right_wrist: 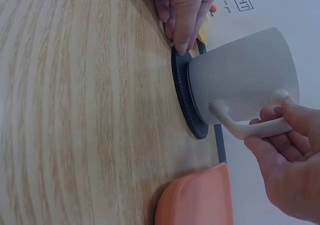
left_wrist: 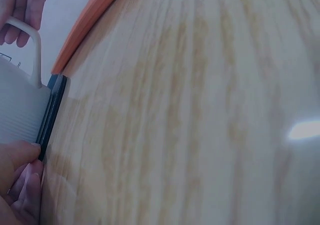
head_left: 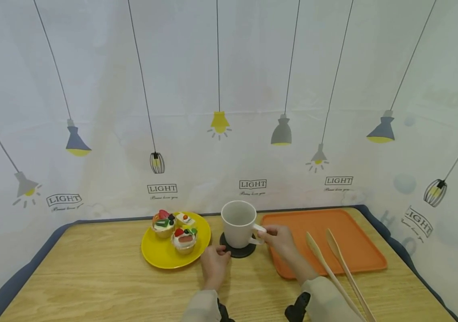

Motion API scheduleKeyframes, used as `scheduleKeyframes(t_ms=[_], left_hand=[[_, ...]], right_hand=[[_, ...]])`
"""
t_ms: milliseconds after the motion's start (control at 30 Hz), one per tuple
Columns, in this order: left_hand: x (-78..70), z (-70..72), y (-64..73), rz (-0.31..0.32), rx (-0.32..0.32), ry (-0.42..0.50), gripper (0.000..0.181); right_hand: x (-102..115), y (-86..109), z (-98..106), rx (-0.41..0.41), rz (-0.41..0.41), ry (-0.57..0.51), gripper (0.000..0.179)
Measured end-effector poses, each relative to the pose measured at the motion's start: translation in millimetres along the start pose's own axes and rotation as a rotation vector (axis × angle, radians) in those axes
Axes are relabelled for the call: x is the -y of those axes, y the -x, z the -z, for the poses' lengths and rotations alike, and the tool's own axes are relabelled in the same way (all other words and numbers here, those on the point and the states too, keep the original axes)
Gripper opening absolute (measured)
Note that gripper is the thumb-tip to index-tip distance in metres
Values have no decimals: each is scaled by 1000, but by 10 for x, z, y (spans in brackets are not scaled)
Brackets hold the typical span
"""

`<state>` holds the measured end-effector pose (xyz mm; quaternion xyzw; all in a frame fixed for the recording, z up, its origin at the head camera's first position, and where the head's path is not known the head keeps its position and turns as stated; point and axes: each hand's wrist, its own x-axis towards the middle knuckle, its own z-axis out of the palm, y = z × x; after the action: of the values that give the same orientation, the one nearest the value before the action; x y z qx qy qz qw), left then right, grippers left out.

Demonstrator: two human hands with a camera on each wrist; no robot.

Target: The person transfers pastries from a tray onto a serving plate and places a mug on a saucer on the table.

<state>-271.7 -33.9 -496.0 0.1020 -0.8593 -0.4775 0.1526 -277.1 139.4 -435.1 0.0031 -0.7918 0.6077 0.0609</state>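
Note:
A white mug (head_left: pixel 238 223) stands upright on a round black coaster (head_left: pixel 243 252) near the back of the table. My right hand (head_left: pixel 280 241) grips the mug by its handle (right_wrist: pixel 255 129), thumb on one side and fingers curled through the loop. At the coaster's near left edge is my left hand (head_left: pixel 215 264), its thumb (left_wrist: pixel 22 152) on top of the rim and fingers at the side, pinching it. Stitching runs around the coaster's edge in the right wrist view.
Left of the mug, a yellow plate (head_left: pixel 154 255) carries two fruit tarts (head_left: pixel 184 241) and a small cake piece (head_left: pixel 185 219). To the right lies an orange tray (head_left: pixel 358 241), with two long wooden utensils (head_left: pixel 341 257) resting across its near edge. A printed curtain (head_left: pixel 197 67) rises behind the table.

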Motion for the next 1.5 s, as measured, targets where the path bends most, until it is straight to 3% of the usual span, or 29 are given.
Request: scheduleKeyframes(t_ms=[167,533,767,967,1267,1500], left_hand=[[6,8,8,7,11,-10,14],[2,13,5,-22,17,-30,15],[0,38,-4,-3,64,9,16],[-30,88,-5,-4,84,37,16],[-64,143,1,16,126,45,16],[-129,281,45,-32,161,66,20]], right_hand=[[-32,-6,15,17,-3,0,17],[-61,-15,18,-17,-90,-5,25],[-38,7,48,-19,-108,-61,27],[30,34,151,24,-108,-75,30],[148,87,381,119,-118,33,33],[156,150,588,188,-93,74,37]])
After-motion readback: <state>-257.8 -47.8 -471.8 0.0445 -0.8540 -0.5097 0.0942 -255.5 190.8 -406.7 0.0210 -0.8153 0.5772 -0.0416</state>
